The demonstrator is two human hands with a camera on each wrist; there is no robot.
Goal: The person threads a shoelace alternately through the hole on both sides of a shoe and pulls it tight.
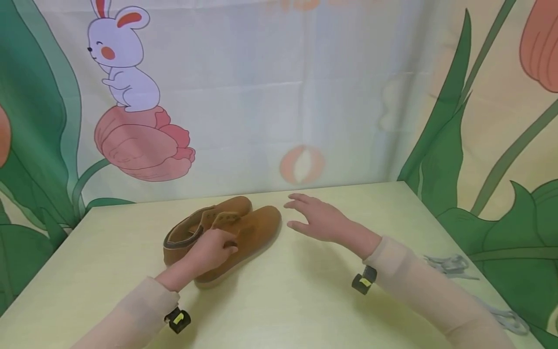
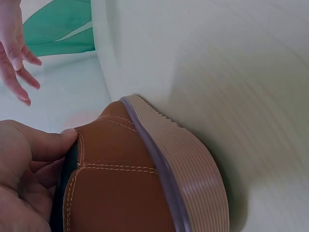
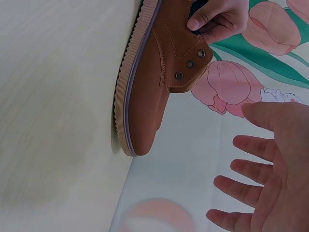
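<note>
Two brown leather shoes stand side by side on the table, toes pointing to the back right. On the nearer shoe (image 1: pixel 261 232), my left hand (image 1: pixel 211 249) pinches the upper edge of the side between thumb and fingers; the left wrist view shows the thumb (image 2: pixel 53 145) against the stitched collar. Three metal eyelets (image 3: pixel 189 64) show bare on that shoe's flap. The farther shoe (image 1: pixel 240 205) is partly hidden behind it. My right hand (image 1: pixel 324 220) hovers past the toes, fingers spread and touching nothing.
Two bundles of grey shoelaces lie by the table's right edge, one farther back (image 1: pixel 449 264) and one nearer (image 1: pixel 510 320), partly behind my right sleeve. A printed curtain (image 1: pixel 261 97) with a rabbit and tulips hangs behind the pale table (image 1: pixel 296 310).
</note>
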